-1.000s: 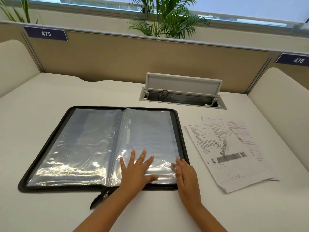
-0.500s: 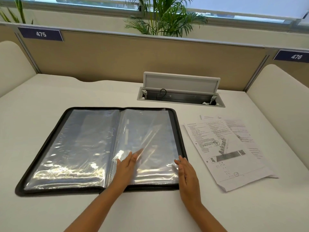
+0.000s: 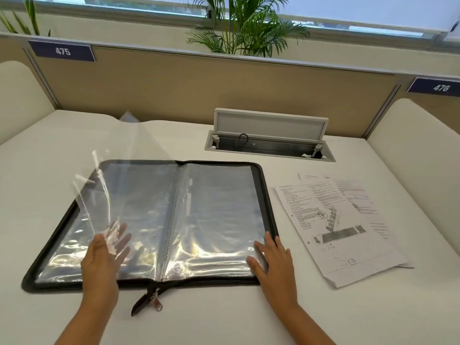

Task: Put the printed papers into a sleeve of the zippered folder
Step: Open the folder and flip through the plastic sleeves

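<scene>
Left hand (image 3: 105, 255), fingers spread, flips a clear sleeve (image 3: 117, 175) leftward to find a free one. Right hand (image 3: 272, 257) lies flat, fingers together, pinning the folder (image 3: 270, 215). Papers (image 3: 333, 225) wait just right of it.

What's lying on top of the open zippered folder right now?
On the zippered folder: empty clear sleeves, the right hand flat on the right page, the left hand under a lifted sleeve. Lower sleeves are hidden.

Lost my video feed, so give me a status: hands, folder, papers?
Left hand open, flipping a clear sleeve leftward. Right hand flat on folder edge. Papers untouched on desk, right of folder. Nothing in the way.
</scene>
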### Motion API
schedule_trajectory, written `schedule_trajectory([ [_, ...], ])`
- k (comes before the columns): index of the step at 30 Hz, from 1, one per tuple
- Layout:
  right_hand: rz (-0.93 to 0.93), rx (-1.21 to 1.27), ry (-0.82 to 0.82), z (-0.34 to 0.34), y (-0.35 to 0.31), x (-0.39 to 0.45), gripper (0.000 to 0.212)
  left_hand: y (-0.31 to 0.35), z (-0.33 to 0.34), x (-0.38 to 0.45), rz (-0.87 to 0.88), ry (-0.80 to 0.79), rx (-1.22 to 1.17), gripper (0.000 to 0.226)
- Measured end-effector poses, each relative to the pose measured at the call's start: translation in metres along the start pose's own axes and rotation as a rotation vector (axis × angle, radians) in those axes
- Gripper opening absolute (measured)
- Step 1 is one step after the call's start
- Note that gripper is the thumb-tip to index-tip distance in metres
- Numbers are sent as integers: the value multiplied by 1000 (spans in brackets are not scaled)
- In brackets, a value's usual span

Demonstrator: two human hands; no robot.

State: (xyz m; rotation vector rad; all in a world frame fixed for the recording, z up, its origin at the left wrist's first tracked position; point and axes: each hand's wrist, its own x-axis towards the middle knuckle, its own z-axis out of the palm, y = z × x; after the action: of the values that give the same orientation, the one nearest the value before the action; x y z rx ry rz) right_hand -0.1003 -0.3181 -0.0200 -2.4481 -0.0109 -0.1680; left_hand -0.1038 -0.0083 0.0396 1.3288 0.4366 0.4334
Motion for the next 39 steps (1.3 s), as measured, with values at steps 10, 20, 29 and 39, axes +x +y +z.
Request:
schedule_trajectory([
  [10, 118, 194, -87, -15, -4, 7, 73, -21, -61, 13, -158, 152, -86, 38],
  [20, 33, 32, -78, -10, -4, -4, 53, -21, 6, -13, 475, 177, 710, 44],
  [29, 33, 151, -97, -22, -3, -8, 53, -51, 61, -45, 540, -611, 934, 84],
  [39, 266, -404, 96, -67, 50, -15, 50, -60, 67, -50, 500, -845, 1098, 86],
])
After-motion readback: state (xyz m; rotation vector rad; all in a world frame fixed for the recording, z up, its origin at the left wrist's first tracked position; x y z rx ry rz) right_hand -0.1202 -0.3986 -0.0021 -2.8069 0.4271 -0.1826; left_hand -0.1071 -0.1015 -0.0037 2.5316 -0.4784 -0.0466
